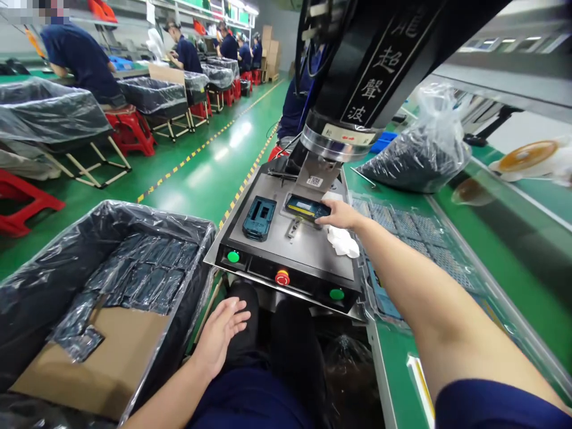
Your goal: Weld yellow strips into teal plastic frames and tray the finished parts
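1. Right now the right hand [342,214] reaches out to the machine plate [313,250], fingertips resting on the right end of a dark part [307,208] seated in the fixture under the black press head [357,89]. The fingers lie extended and close together, pressing or nudging the part, not wrapped round it; whether the thumb pinches it from beneath I cannot tell.

2. Seating well, by my reading, means the part lies flat and square in its nest, so a light push toward 9 o'clock looks better than a hard grip.

3. At 9 o'clock of that part, well apart from it on the same plate, sits a teal fixture block [260,217], empty of hands.

4. At 5 o'clock of the right hand a white cloth [343,241] lies just beside the wrist; it should stay off the nest.

5. Meanwhile the left hand [220,333] hangs low at 7 o'clock of the plate, open, fingers loosely spread, holding nothing, near the knee and beside the plastic-lined carton [89,298] of dark pieces.

6. On the front edge sit two green buttons, left one [233,257] and right one [336,294], with a red stop button [282,277] between; fingers ought to be clear of the head before either is touched.

7. Behind, at 1 o'clock, a plastic bag [415,155] of dark parts rests on the green bench [513,268].
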Demonstrator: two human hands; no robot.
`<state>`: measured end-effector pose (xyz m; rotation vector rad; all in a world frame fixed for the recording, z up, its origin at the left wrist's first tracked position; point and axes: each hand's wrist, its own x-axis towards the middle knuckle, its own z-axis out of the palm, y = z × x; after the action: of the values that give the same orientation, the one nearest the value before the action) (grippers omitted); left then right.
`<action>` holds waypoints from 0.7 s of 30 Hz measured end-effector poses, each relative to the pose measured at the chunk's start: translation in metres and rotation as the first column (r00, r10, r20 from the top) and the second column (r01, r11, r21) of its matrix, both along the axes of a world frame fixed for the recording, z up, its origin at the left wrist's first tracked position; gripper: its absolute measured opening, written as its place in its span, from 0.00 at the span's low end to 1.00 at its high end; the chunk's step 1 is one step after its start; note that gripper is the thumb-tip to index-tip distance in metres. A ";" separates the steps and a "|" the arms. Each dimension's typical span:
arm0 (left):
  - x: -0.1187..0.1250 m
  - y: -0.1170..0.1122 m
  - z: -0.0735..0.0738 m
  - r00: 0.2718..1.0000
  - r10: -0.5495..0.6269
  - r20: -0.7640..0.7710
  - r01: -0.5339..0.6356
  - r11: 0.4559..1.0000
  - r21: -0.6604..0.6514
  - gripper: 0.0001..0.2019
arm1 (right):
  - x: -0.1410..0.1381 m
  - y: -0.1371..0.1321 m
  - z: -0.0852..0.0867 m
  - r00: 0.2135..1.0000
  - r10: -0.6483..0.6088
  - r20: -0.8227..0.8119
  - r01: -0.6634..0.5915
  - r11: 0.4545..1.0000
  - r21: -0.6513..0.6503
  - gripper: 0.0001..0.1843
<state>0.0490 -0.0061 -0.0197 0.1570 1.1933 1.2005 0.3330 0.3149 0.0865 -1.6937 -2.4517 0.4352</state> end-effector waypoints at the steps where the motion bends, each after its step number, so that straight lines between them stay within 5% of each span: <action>1: -0.003 0.000 -0.001 1.000 0.008 -0.006 -0.009 1.000 -0.008 0.21 | -0.001 0.008 0.000 1.000 -0.004 -0.014 0.004 1.000 -0.020 0.34; 12: -0.022 0.000 -0.017 1.000 0.019 -0.012 -0.020 0.998 -0.052 0.18 | -0.007 0.045 -0.008 0.993 -0.108 0.056 0.114 0.988 -0.104 0.21; 21: -0.019 0.001 -0.019 1.000 0.007 -0.018 -0.008 0.997 -0.072 0.19 | 0.005 0.048 -0.012 0.997 -0.028 0.072 0.035 0.994 -0.102 0.26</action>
<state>0.0301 -0.0047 -0.0391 0.1092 1.2514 1.1630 0.3376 0.3631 0.0746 -1.8147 -2.4876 0.5155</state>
